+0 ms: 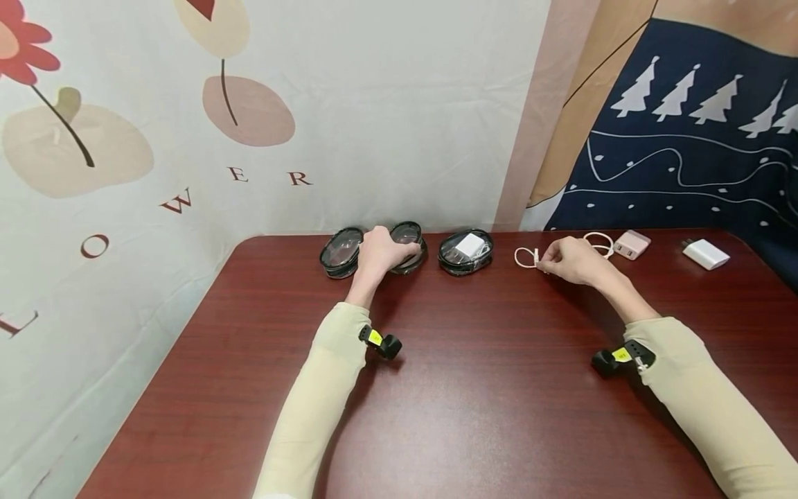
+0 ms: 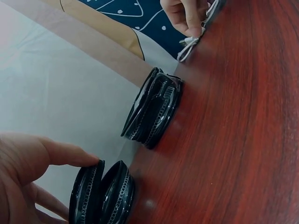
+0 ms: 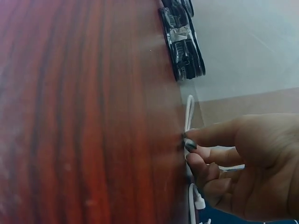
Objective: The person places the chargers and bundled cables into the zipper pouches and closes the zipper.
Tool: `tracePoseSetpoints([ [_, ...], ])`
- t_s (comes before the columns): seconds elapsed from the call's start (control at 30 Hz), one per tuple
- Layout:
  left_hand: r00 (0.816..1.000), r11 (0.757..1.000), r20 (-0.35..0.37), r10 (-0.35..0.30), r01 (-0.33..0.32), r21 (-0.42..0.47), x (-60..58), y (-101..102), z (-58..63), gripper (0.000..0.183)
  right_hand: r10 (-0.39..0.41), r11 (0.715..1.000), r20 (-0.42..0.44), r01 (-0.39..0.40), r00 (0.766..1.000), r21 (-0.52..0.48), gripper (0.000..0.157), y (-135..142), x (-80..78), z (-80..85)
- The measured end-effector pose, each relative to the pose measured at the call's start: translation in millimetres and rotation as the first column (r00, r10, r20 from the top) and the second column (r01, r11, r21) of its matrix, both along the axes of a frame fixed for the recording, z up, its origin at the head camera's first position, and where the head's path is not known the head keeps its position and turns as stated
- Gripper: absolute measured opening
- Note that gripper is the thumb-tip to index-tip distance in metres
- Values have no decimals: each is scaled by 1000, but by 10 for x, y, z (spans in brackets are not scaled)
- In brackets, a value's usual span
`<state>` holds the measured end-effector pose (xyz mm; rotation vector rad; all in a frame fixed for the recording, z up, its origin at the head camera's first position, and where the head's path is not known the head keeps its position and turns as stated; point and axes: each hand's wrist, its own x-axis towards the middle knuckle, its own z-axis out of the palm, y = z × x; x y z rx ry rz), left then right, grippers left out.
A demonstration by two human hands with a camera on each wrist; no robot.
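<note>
In the head view, my left hand is at the middle of three round black zip pouches with clear tops. Its thumb rests on the rim of this pouch, and the left wrist view shows the lid raised from the base, with fingers behind it. Left of that hand lies another pouch. To the right, a third pouch holds a white charger. My right hand pinches a coiled white charging cable between thumb and fingers at the table's back edge.
A pinkish charger lies just right of my right hand, and a white plug charger sits farther right. The reddish-brown table meets a patterned cloth along its back edge.
</note>
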<state>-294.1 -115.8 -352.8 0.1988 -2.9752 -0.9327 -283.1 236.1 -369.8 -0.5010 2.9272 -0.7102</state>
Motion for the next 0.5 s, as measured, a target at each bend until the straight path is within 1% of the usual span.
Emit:
tracePoseSetpoints([
  [0.13, 1000, 1000, -5, 2, -2, 6, 4, 0, 9, 64, 18, 1000, 13, -18, 1000, 4, 14, 15, -1, 4],
  [0.27, 1000, 999, -16, -11, 12, 32, 2, -18, 7, 62, 18, 1000, 42, -17, 999, -18, 14, 24, -1, 15],
  [0.4, 999, 997, -31, -31, 33, 75, 8, -44, 4, 59, -20, 995, 108, 31, 994, -99, 17, 46, 13, 43],
  [0.5, 998, 994, -44, -40, 44, 104, 20, -51, 11, 56, -43, 982, 182, 75, 982, -174, 21, 69, 29, 73],
])
